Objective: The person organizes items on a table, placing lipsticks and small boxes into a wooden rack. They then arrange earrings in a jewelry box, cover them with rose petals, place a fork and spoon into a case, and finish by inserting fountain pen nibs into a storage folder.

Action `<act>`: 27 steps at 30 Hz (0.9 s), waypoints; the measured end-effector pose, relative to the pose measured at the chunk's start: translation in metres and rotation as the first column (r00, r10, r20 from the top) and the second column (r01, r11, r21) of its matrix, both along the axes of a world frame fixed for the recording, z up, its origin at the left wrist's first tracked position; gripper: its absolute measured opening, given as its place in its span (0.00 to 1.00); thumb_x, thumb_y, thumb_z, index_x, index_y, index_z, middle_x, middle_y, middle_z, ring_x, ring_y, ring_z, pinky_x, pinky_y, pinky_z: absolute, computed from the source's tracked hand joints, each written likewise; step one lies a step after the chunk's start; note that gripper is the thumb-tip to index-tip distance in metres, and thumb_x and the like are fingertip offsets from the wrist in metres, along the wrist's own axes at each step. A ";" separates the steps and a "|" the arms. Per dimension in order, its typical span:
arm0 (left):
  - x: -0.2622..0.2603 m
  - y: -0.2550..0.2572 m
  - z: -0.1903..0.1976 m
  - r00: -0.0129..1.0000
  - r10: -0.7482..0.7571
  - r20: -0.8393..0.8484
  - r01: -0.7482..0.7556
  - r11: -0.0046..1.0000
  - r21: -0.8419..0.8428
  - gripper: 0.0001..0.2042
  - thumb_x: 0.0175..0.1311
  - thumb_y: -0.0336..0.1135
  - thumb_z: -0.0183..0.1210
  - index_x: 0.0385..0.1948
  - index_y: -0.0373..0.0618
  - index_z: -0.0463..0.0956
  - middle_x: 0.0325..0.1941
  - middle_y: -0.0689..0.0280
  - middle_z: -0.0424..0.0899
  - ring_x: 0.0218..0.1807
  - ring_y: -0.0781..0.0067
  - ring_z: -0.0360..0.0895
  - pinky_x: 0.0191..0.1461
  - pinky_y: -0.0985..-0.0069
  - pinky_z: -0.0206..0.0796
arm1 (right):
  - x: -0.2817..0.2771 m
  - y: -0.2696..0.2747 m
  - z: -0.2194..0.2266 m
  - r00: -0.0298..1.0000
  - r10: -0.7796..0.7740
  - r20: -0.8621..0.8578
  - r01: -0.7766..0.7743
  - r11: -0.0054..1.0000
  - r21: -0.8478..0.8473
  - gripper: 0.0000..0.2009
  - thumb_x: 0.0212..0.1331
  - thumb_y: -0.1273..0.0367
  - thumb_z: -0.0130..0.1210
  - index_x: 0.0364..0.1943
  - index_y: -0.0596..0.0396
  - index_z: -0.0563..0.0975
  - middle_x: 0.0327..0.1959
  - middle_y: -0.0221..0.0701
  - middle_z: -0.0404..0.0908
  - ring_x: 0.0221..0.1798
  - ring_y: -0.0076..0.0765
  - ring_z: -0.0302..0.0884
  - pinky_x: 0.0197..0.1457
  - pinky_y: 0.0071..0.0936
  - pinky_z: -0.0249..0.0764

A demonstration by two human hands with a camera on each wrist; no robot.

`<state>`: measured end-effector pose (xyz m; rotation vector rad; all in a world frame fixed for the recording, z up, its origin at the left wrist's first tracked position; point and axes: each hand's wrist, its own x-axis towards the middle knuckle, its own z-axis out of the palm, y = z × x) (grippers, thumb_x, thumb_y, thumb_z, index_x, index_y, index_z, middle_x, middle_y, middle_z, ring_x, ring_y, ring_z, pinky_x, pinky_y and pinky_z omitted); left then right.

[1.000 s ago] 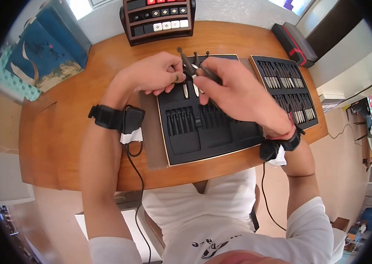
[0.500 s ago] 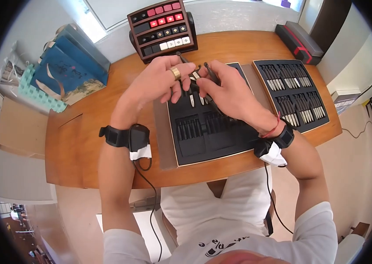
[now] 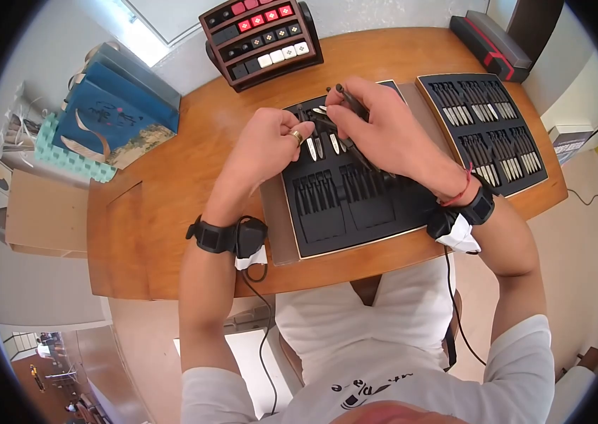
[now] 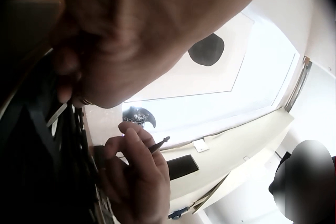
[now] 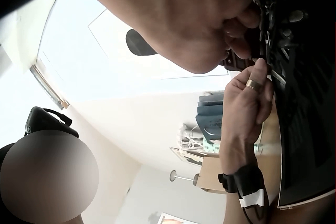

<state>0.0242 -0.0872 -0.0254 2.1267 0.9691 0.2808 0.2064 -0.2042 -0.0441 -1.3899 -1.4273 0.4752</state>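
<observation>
In the head view a black slotted tray (image 3: 313, 227) lies on the table, holding slim dark rods with pale, blade-like ends. At its upper left, my left hand (image 3: 276, 145), with a ring on one finger, pinches a pale-tipped dark rod (image 3: 309, 150) between thumb and forefinger, low over the slots. My right hand (image 3: 391, 131) hovers above the tray's upper part and grips a dark tapered rod (image 3: 342, 92) whose small knob sticks up past the fingers. That knobbed end (image 4: 166, 140) also shows in the left wrist view. The right palm hides part of the slots.
A second tray (image 3: 497, 126) full of similar rods stands to the right. Behind is a small rack (image 3: 264, 42) of coloured cubes, with a long dark case (image 3: 493, 46) at the back right. A blue bag (image 3: 119, 106) stands at the left.
My left hand has come down from above the tray's back edge to the slots, lower and apart from my right. My right hand stays over the tray with its rod. The head view has shifted.
</observation>
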 end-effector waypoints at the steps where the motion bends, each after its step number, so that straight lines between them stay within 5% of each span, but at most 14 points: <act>1: 0.000 0.000 -0.002 1.000 0.000 -0.002 0.000 1.000 -0.004 0.15 0.78 0.38 0.64 0.30 0.36 0.83 0.20 0.70 0.79 0.24 0.83 0.70 0.29 0.74 0.60 | -0.001 -0.001 0.002 1.000 0.003 -0.003 -0.003 1.000 -0.019 0.11 0.73 0.68 0.57 0.42 0.65 0.77 0.27 0.40 0.79 0.27 0.38 0.73 0.35 0.37 0.71; 4: -0.001 0.002 -0.012 0.998 0.005 -0.057 -0.006 1.000 -0.005 0.15 0.77 0.37 0.65 0.30 0.35 0.82 0.20 0.70 0.79 0.24 0.82 0.70 0.28 0.72 0.60 | -0.001 -0.003 0.004 1.000 0.005 0.001 -0.005 0.998 -0.055 0.11 0.73 0.67 0.57 0.41 0.66 0.77 0.26 0.43 0.79 0.26 0.43 0.73 0.35 0.39 0.71; 7: -0.003 0.001 -0.019 0.996 -0.044 -0.079 0.058 0.982 0.182 0.12 0.74 0.36 0.67 0.34 0.35 0.83 0.19 0.67 0.79 0.24 0.78 0.72 0.29 0.70 0.61 | -0.002 -0.004 0.006 1.000 -0.002 0.019 0.003 0.997 -0.082 0.12 0.74 0.67 0.57 0.41 0.66 0.77 0.26 0.46 0.80 0.26 0.47 0.74 0.34 0.40 0.71; 12: -0.008 -0.013 -0.020 1.000 -0.010 -0.026 0.021 0.867 0.498 0.12 0.70 0.38 0.70 0.45 0.39 0.84 0.23 0.57 0.84 0.25 0.59 0.78 0.33 0.61 0.68 | -0.003 -0.004 0.006 1.000 -0.012 0.020 0.014 0.997 -0.079 0.12 0.74 0.67 0.57 0.40 0.66 0.77 0.27 0.48 0.81 0.27 0.51 0.75 0.34 0.42 0.72; 18: -0.011 -0.017 -0.016 0.976 -0.063 -0.209 0.165 0.841 0.515 0.18 0.71 0.43 0.68 0.57 0.44 0.85 0.35 0.50 0.90 0.41 0.43 0.87 0.44 0.53 0.76 | -0.003 -0.002 0.001 1.000 -0.005 -0.021 0.005 1.000 -0.005 0.11 0.73 0.67 0.58 0.42 0.65 0.78 0.28 0.44 0.82 0.28 0.43 0.76 0.36 0.39 0.73; 27: -0.008 -0.023 -0.010 0.931 -0.019 -0.363 0.240 0.783 0.575 0.15 0.74 0.45 0.64 0.54 0.48 0.86 0.36 0.48 0.89 0.42 0.40 0.86 0.46 0.48 0.78 | -0.004 0.001 -0.002 0.999 -0.048 0.007 0.048 0.997 0.060 0.13 0.74 0.63 0.59 0.42 0.63 0.77 0.29 0.35 0.79 0.29 0.28 0.72 0.34 0.32 0.71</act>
